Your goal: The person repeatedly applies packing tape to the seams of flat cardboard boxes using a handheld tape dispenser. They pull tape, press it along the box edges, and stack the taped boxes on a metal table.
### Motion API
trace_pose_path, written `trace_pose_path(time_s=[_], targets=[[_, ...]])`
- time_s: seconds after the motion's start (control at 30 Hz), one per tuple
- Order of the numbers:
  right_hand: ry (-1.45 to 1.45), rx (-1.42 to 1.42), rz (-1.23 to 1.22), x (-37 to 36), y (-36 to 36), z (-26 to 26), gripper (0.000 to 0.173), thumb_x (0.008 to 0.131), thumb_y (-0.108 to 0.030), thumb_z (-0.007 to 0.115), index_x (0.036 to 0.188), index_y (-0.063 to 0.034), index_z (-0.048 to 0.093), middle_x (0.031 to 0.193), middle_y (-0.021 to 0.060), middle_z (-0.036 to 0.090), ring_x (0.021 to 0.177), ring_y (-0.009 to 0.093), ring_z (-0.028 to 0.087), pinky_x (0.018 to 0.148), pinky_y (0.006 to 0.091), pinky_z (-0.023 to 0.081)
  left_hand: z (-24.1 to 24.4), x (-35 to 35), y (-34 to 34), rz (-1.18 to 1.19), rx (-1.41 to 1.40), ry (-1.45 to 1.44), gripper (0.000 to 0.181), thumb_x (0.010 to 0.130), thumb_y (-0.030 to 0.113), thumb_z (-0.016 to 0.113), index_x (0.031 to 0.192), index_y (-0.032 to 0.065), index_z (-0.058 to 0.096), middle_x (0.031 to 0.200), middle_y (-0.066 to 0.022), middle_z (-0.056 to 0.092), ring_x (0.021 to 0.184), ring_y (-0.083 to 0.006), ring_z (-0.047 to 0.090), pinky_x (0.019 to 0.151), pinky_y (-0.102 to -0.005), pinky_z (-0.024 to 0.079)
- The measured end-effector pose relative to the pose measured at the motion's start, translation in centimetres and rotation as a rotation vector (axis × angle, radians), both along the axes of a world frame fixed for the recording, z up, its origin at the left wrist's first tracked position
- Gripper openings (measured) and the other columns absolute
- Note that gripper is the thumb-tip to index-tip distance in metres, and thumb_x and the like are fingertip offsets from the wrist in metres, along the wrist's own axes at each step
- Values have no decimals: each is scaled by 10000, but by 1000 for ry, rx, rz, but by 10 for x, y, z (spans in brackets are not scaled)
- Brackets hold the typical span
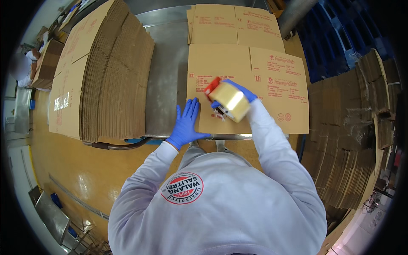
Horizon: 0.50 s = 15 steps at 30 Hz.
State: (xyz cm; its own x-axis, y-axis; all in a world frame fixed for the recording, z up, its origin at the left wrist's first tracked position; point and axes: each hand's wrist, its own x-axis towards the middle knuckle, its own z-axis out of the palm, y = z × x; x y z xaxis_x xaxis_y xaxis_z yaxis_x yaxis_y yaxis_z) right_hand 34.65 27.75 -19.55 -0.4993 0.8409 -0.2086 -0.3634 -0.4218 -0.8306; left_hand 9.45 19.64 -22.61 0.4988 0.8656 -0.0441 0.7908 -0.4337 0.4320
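Observation:
My right hand (241,90), in a blue glove, grips a tape dispenser (213,87) with a red part at its front. A wide roll of clear packing tape (230,101) sits in it, slightly blurred. Beneath it lies a flat cardboard carton (220,62) with red printing. My left hand (185,124), gloved in blue too, rests with fingers spread at the carton's left edge, its thumb along the near edge. Whether tape is stuck to the carton under the dispenser, I cannot tell.
A tall stack of flattened cartons (118,73) stands left on the metal table (165,76). More flat cartons (213,24) lie behind. Bundled cardboard (338,127) and blue pallets (331,38) are at the right. Far left, a person (24,68) is beside a carton (49,63).

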Motion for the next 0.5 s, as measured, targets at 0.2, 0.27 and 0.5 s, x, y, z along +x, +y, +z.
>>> trace_pose_path(time_s=[0.2, 0.27, 0.5], targets=[[600, 659, 54, 61, -46, 58, 550, 955, -450, 433, 1123, 65, 528, 1083, 195, 585, 978, 401, 604, 856, 466, 513, 36, 71, 7, -139, 61, -99, 1163, 637, 601, 752, 1471, -1, 208, 1541, -224, 166, 1430, -432, 103, 1106, -633, 48], [254, 769, 62, 116, -40, 26, 509, 917, -445, 487, 1043, 46, 535, 996, 178, 582, 911, 369, 593, 792, 446, 508, 38, 120, 7, -257, 77, -104, 989, 714, 508, 732, 1437, 17, 267, 1513, -220, 247, 1414, -440, 152, 1106, -627, 78], [278, 837, -347, 136, -106, 119, 402, 870, -386, 585, 958, 1, 525, 922, 155, 574, 818, 323, 583, 732, 418, 506, 24, 161, -52, -596, 411, 261, 542, 836, 186, 547, 1320, -41, 458, 1370, -204, 434, 1331, -377, 356, 1009, -554, 349]])
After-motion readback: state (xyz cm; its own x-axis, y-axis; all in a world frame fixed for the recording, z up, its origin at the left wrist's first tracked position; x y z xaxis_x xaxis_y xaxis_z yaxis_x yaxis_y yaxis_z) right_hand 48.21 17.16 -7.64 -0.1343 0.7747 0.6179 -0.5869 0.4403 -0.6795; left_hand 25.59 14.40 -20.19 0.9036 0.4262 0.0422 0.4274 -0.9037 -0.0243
